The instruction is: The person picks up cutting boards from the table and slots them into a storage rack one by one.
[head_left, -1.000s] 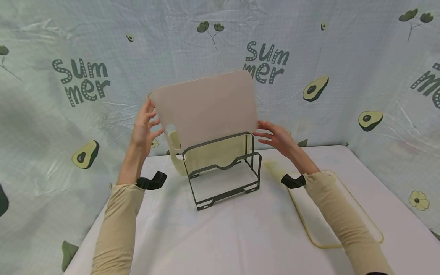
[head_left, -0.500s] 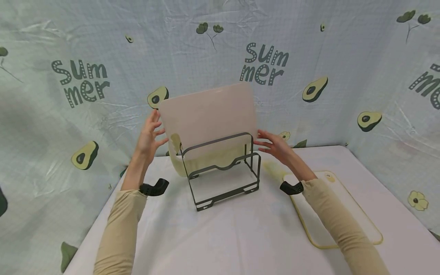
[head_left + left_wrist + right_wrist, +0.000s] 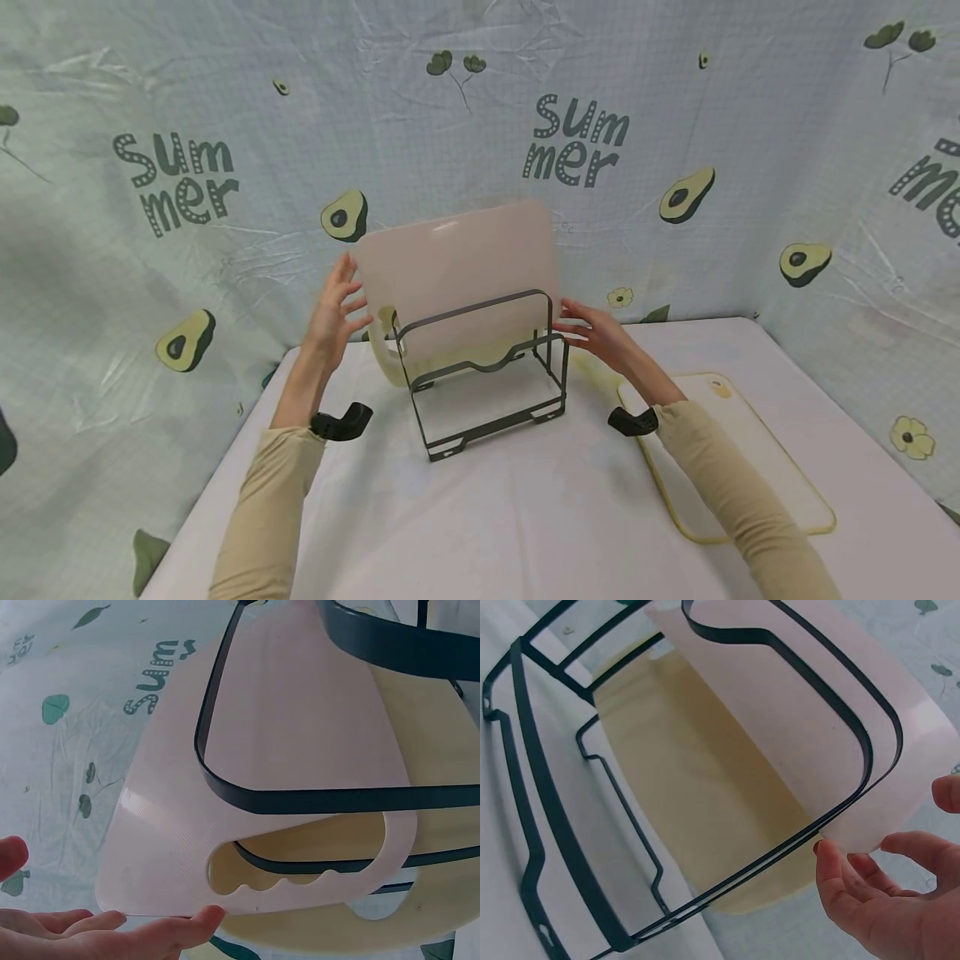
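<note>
A pale pink board with a handle slot stands tilted behind the front loops of a dark metal rack. Behind it, a pale yellow board also leans in the rack. My left hand has its fingers spread along the pink board's left edge; in the left wrist view the fingertips touch that edge beside the slot. On the opposite side, my right hand touches the pink board's edge near its lower corner, fingers loosely bent and thumb apart, as the right wrist view shows.
A white board with a yellow rim lies flat on the white-covered table, right of the rack, partly under my right forearm. A printed cloth hangs behind the table and along its sides.
The pink board has come down lower into the rack, covering more of the yellow board. Both hands have moved down with it, the left also slightly to the right.
</note>
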Motion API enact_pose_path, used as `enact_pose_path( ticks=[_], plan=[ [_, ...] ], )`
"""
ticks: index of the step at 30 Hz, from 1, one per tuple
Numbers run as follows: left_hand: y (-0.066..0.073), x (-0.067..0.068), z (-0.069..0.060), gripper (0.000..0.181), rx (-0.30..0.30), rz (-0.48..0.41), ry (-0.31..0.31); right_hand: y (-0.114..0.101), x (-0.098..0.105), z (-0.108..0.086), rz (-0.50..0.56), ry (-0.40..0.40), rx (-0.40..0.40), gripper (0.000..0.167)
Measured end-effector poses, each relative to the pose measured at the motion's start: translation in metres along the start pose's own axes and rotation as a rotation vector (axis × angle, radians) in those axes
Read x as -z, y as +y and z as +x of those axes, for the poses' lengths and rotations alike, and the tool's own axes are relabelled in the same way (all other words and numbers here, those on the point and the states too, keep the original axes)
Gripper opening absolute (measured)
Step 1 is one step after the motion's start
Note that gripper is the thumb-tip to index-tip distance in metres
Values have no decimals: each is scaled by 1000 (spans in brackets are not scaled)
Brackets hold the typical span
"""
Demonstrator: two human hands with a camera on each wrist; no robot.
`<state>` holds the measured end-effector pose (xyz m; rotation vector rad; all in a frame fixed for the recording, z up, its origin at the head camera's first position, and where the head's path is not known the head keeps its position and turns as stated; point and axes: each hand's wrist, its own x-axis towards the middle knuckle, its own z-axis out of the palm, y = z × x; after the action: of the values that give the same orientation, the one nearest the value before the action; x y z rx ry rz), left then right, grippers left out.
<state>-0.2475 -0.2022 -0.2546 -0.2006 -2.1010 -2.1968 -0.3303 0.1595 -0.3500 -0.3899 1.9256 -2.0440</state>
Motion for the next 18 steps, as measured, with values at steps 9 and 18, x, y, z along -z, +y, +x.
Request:
enact_pose_path(
  ticks=[9, 18],
  plan=[
    [-15, -2, -9, 62, 12, 42, -18, 15, -2, -2, 11, 29, -29, 51],
    [-32, -8, -20, 63, 31, 65, -7, 41, -3, -2, 19, 37, -62, 53]
  ],
)
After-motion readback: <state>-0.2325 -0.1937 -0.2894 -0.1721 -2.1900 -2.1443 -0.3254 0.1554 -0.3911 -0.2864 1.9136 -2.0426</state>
